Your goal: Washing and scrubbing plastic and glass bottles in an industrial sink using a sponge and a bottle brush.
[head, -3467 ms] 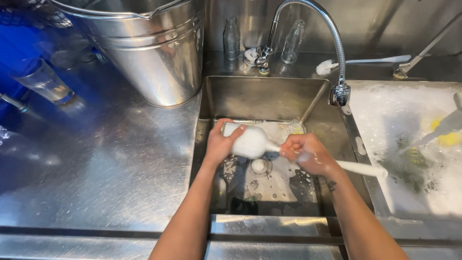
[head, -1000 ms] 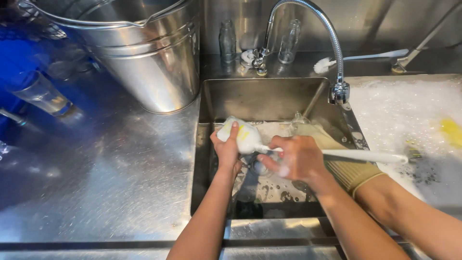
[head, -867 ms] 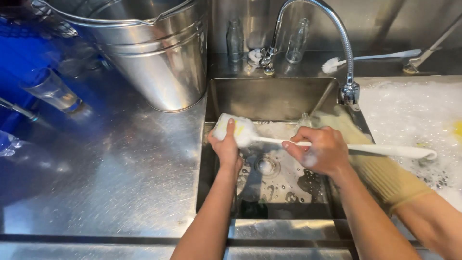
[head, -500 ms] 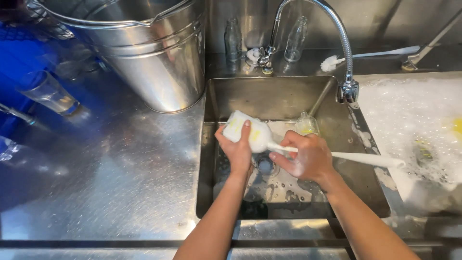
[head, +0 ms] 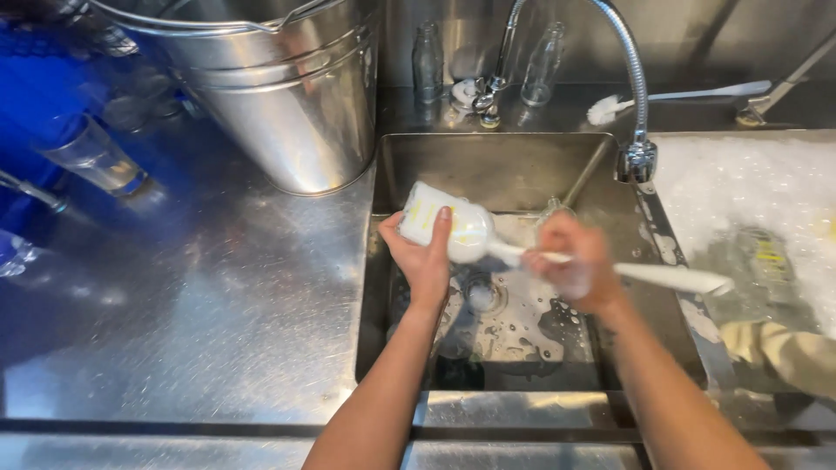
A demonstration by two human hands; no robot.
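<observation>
My left hand [head: 425,261] is wrapped around a small soapy bottle [head: 440,228], fingers curled over its body and gripping it, holding it tilted above the sink [head: 488,165]. My right hand [head: 570,265] is clenched around the white handle of a long brush [head: 670,277]; the brush head appears to enter the bottle's neck, though foam hides the junction.

Handling, as I judge it: the bottle looks light and rigid, and the suds make it slippery, so the grip belongs around the widest part of the body, not the neck. If it is glass, it is fragile against the steel basin. The brush handle is stiff and thin; hold it near the bottle end for control.

Below the hands lies the drain [head: 481,296] with wet foam patches. A curved tap [head: 640,157] stands at the sink's right rim. Behind it lie two empty bottles [head: 427,61] and a second brush [head: 610,106]. A large steel bucket [head: 287,96] sits on the tabletop [head: 192,313] to the left. A second basin of foam [head: 749,200] lies to the right.
</observation>
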